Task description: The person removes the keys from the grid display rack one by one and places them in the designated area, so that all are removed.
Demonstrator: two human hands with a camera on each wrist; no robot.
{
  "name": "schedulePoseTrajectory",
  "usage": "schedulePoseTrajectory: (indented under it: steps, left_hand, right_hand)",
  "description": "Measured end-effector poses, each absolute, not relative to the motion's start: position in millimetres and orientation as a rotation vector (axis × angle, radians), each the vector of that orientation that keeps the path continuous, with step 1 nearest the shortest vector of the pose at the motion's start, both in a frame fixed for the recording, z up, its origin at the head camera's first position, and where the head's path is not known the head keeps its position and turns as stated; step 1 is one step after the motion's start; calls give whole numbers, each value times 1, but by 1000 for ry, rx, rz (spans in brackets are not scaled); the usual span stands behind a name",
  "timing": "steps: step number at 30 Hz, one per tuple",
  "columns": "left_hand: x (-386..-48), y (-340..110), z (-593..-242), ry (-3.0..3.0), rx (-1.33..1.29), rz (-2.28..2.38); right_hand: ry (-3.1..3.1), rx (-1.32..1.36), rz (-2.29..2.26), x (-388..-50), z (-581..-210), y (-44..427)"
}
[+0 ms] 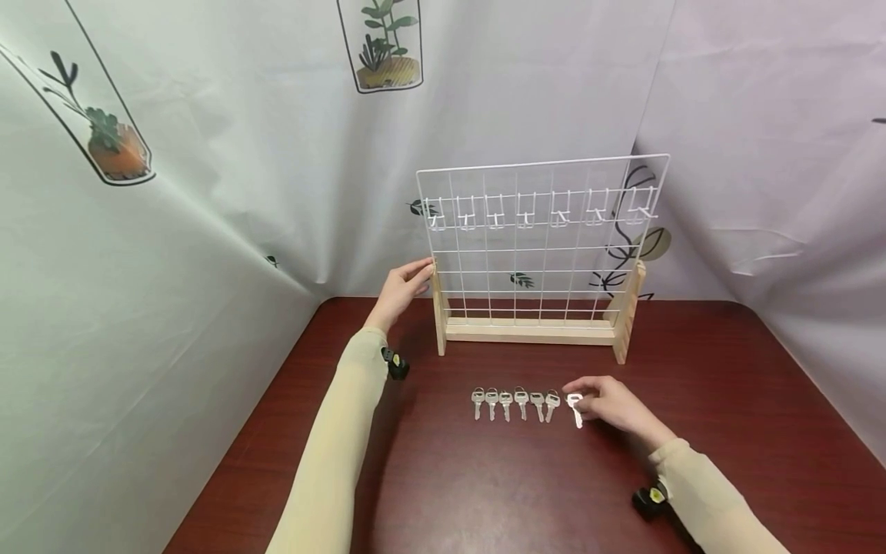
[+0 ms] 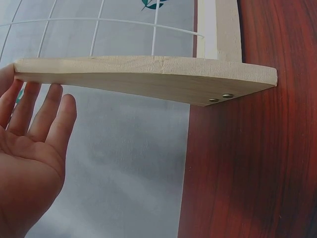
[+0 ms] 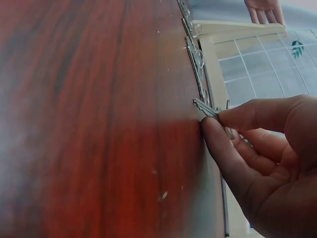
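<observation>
A white wire grid rack (image 1: 515, 250) stands upright in a wooden base (image 1: 529, 332). My left hand (image 1: 401, 291) holds the top of its left wooden upright (image 2: 148, 69), thumb and fingertips against the wood; the thumb is partly cut off in the left wrist view. At the right, my right hand (image 1: 616, 404) pinches a silver key (image 1: 576, 409) between thumb and finger, just above the table. The right wrist view shows the pinched key's (image 3: 204, 106) toothed blade sticking out past the fingertips. Several more silver keys (image 1: 521, 398) lie in a row to its left.
Several white hooks (image 1: 526, 221) hang in a row along the upper part of the grid. The dark red wooden table (image 1: 471, 477) carries everything. A pale curtain (image 1: 208, 269) with plant prints hangs behind and along the left side.
</observation>
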State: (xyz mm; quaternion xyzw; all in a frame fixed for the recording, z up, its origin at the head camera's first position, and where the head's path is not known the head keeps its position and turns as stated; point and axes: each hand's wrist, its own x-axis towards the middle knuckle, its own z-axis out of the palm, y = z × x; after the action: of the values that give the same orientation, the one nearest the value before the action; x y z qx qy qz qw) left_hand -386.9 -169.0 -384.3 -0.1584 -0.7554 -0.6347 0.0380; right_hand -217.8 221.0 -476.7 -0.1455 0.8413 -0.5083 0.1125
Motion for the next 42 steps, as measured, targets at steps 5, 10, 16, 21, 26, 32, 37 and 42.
schedulePoseTrajectory:
  steps: [5,10,16,21,26,32,37,42]
  left_hand:
    - [-386,-169,-384,-2317,-487,-1952]
    - [-386,-170,-384,-2320,-495,-1947]
    - [-386,-169,-385,-2315,-484,-1949]
    - [-387,-169,-385,-2317,-486,-1951]
    - [-386,-170,-385,-2315,-495,-1953]
    - [-387,-170,-385,-2316,-501,-1958]
    - [-387,-170,-386,-2315,-498,-1957]
    - [-388,-170,-386,-2317,-498,-1954]
  right_hand:
    - [2623,-458,-1339,-221,-476,218]
    - [2708,-473,-1238,-224,-476,215]
    - [2762,-468,-1180,-226,-477,212]
    - [2801,-452,-1135,-227,-477,212]
    - [2827,-446,-1106,-228,-475,211]
    - [2828,-417,-1095,-228,-474,208]
    - [2808,-398,-1120,-228,-474,207]
    - [2782,-357,-1157,-228,-475,206]
